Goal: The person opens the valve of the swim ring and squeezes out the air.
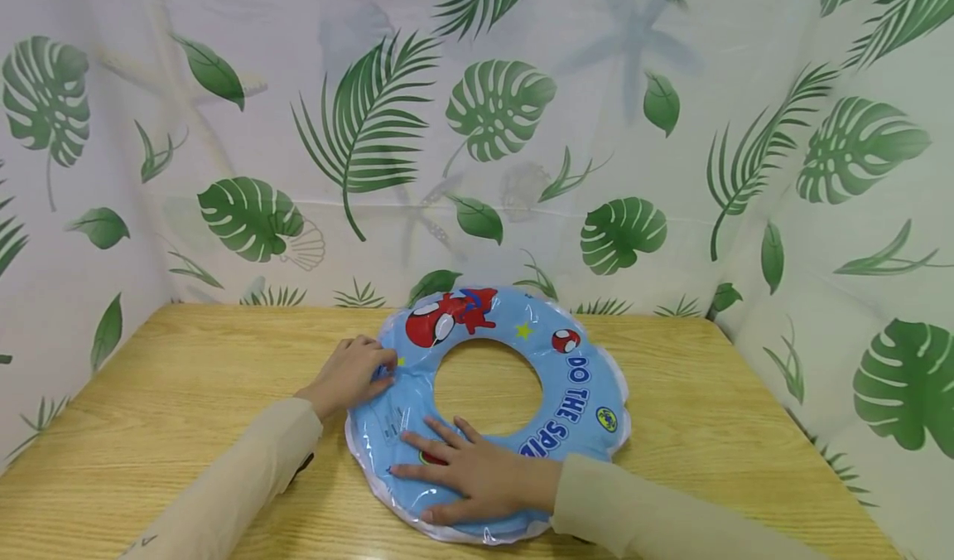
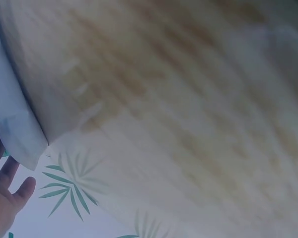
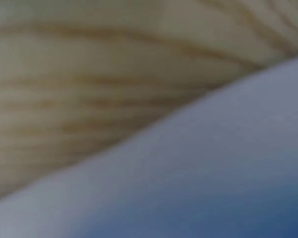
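A light blue inflatable swim ring (image 1: 596, 394) with red cartoon figures, a star and lettering lies on the wooden table, its pale scalloped rim outward. At its left side my left hand (image 1: 350, 375) bends its fingers and thumb together, pinching a bit of the ring by a dark blue spot. The same hand (image 2: 5, 198) shows at the lower left in the left wrist view, beside the ring's pale edge (image 2: 20, 129). My right hand (image 1: 477, 477) lies flat with fingers spread, pressing on the ring's near part. The right wrist view holds only the blurred ring (image 3: 213, 163) and wood.
The wooden table (image 1: 708, 427) extends around the ring on both sides. Behind it and at both sides hangs a white cloth (image 1: 537, 237) printed with green leaves. Light sleeves (image 1: 246, 469) cover both forearms.
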### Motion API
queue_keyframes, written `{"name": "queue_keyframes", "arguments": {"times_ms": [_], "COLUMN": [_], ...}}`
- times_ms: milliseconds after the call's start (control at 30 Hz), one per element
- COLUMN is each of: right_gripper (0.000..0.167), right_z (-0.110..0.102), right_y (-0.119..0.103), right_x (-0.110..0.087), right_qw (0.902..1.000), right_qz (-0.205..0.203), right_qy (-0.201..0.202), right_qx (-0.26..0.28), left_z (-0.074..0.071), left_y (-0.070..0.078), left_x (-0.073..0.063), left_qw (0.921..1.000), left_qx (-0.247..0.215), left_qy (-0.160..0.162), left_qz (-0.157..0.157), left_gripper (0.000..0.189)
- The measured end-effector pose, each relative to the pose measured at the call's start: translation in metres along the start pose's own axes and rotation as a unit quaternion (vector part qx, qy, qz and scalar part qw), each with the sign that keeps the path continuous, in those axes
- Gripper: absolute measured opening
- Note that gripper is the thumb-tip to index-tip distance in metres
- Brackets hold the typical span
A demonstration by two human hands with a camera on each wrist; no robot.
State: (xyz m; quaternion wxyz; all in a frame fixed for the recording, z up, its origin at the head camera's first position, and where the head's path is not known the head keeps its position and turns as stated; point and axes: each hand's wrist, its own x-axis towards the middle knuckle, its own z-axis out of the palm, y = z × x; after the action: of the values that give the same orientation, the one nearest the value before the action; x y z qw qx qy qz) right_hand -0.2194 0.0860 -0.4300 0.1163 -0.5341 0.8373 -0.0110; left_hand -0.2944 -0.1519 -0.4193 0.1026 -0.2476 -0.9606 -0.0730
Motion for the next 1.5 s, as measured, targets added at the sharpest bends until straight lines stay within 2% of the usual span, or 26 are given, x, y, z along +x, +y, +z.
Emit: {"name": "queue_keyframes", "arguments": {"times_ms": [200,433,600,733,900,1033,1133,1233,1300,1367,1500], "right_gripper": [0.059,0.062,0.063,0.063,0.061,0.061,0.062,0.063,0.063,0.064,0.065], "right_z": [-0.010,-0.025,-0.028,-0.030,-0.029,-0.025,-0.022,-0.018,-0.014,-0.011,-0.007], "right_y": [0.002,0.022,0.047,0.067,0.091,0.110,0.120,0.127,0.131,0.132,0.131], "right_x": [-0.007,-0.026,-0.042,-0.054,-0.066,-0.073,-0.077,-0.079,-0.079,-0.078,-0.077], "right_qw": [0.9992,0.9938,0.9826,0.9685,0.9496,0.9415,0.9367,0.9321,0.9308,0.9306,0.9319], "right_qz": [0.008,0.070,0.129,0.176,0.219,0.245,0.271,0.288,0.298,0.300,0.313], "right_qy": [0.038,0.087,0.133,0.175,0.224,0.231,0.221,0.219,0.211,0.207,0.180], "right_qx": [0.009,0.008,0.002,-0.003,-0.006,0.002,0.013,0.020,0.021,0.025,0.034], "left_z": [0.002,0.001,-0.004,-0.007,-0.011,-0.010,-0.007,-0.005,-0.003,-0.001,0.000], "left_y": [0.000,0.000,0.002,0.009,0.031,0.053,0.067,0.078,0.083,0.086,0.088], "left_x": [0.000,-0.002,-0.001,-0.002,-0.003,-0.008,-0.012,-0.018,-0.021,-0.024,-0.028], "left_qw": [0.9999,0.9994,0.9984,0.9978,0.9948,0.9913,0.9890,0.9858,0.9831,0.9807,0.9778], "left_qx": [-0.011,-0.033,-0.048,-0.042,-0.039,-0.046,-0.049,-0.051,-0.048,-0.046,-0.040], "left_qy": [0.008,0.011,0.023,0.051,0.062,0.032,-0.024,-0.093,-0.134,-0.163,-0.192], "left_qz": [-0.005,-0.011,-0.015,0.009,0.070,0.119,0.137,0.131,0.114,0.098,0.073], "left_gripper": [0.011,0.019,0.030,0.039,0.049,0.057,0.064,0.073,0.079,0.083,0.091]}}
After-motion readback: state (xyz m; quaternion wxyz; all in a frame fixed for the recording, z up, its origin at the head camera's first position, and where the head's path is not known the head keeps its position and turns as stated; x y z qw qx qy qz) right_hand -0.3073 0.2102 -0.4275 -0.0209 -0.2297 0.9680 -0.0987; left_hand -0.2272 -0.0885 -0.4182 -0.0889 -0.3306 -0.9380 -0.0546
